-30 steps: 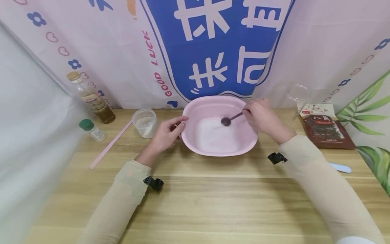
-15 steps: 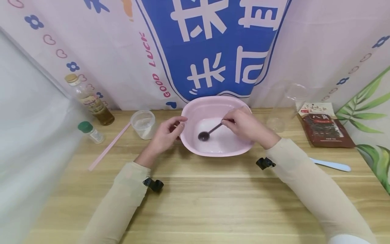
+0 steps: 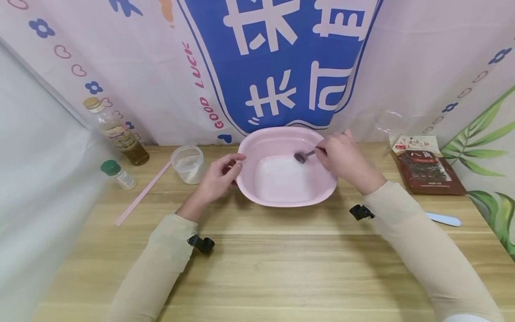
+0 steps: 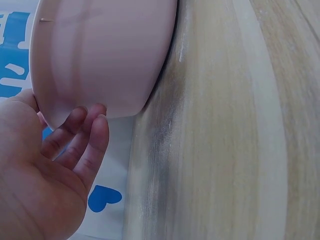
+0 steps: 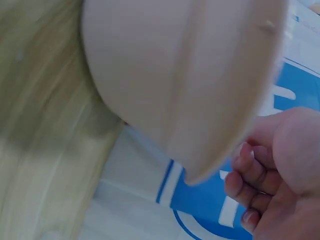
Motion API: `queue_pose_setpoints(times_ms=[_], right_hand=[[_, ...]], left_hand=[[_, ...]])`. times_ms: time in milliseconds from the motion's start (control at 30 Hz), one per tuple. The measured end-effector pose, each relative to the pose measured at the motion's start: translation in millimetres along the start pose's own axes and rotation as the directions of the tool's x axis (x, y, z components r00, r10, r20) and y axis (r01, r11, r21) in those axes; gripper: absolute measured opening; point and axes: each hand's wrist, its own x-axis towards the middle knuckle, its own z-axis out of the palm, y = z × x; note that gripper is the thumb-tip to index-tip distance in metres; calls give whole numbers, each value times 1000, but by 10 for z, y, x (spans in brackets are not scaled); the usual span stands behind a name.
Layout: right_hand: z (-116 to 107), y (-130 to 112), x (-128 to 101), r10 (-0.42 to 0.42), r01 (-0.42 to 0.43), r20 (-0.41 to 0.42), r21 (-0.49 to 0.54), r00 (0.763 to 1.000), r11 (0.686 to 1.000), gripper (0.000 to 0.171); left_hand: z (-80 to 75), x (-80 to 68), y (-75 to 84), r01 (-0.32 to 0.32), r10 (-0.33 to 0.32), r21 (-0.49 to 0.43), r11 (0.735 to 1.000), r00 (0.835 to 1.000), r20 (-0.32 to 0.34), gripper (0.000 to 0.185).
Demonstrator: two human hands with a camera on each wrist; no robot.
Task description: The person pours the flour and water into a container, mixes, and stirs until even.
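A pink plastic basin (image 3: pixel 273 146) stands on the wooden table against the backdrop. My left hand (image 3: pixel 217 180) grips its left rim, thumb over the edge and fingers against the outer wall, as the left wrist view also shows. With curled fingers, my right hand (image 3: pixel 348 158) holds a dark, long-handled spoon (image 3: pixel 300 157) over the right part of the basin. The bowl of the spoon hangs inside the basin. Something whitish covers the basin floor; whether it is liquid or powder I cannot tell. In the right wrist view the basin wall hides the spoon.
Left of the basin are a clear tub (image 3: pixel 187 165) with white contents, pink chopsticks (image 3: pixel 142 194), a green-capped shaker (image 3: pixel 118 174) and an oil bottle (image 3: pixel 120 136). A brown spice packet (image 3: pixel 430 172), a clear container (image 3: pixel 390 127) and a light-blue handle (image 3: pixel 444 219) are to the right.
My right hand swept the spoon left and toward me across the basin, then back to the right and away. The left hand kept its grip on the rim.
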Motion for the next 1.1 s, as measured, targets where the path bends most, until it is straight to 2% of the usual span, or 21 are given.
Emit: queue_pose_setpoints(times_ms=[100, 233, 333, 400, 500, 600, 700, 800, 1000, 1100], right_hand=[[76, -61, 47, -7, 4, 45, 70, 999, 998, 18], [186, -186, 71, -102, 87, 77, 172, 992, 981, 17], [223, -252, 42, -184, 164, 85, 204, 979, 965, 16], [217, -260, 10, -210, 182, 107, 221, 972, 958, 15], [130, -233, -65, -210, 171, 162, 227, 964, 959, 15], [16, -155, -137, -160, 124, 186, 191, 969, 974, 15], [-61, -77, -176, -96, 80, 143, 113, 985, 990, 15], [-41, -43, -160, -58, 52, 81, 75, 995, 996, 16], [147, -130, -52, -61, 50, 75, 146, 995, 988, 18], [194, -217, -15, -113, 91, 101, 200, 988, 976, 18]], left_hand=[[-8, 1, 1, -1, 1, -1, 1000, 1000, 1, 34], [-6, -3, -5, -2, 2, 1, 1000, 1000, 4, 34], [-3, 0, -10, -1, 1, -3, 1000, 1000, 4, 34], [-4, 2, -12, 0, 0, -7, 1000, 1000, 5, 34], [-8, 0, -6, 1, -1, -12, 1000, 1000, 2, 34], [-9, -3, 0, 2, -2, -13, 1000, 1000, 3, 34], [-12, -5, -3, 4, -4, -5, 1000, 1000, 7, 35], [-16, -6, -13, 8, -8, 1, 1000, 1000, 7, 35], [-13, -10, -6, 6, -6, 9, 1000, 1000, 13, 35], [-12, -7, 3, 7, -7, 5, 1000, 1000, 12, 35]])
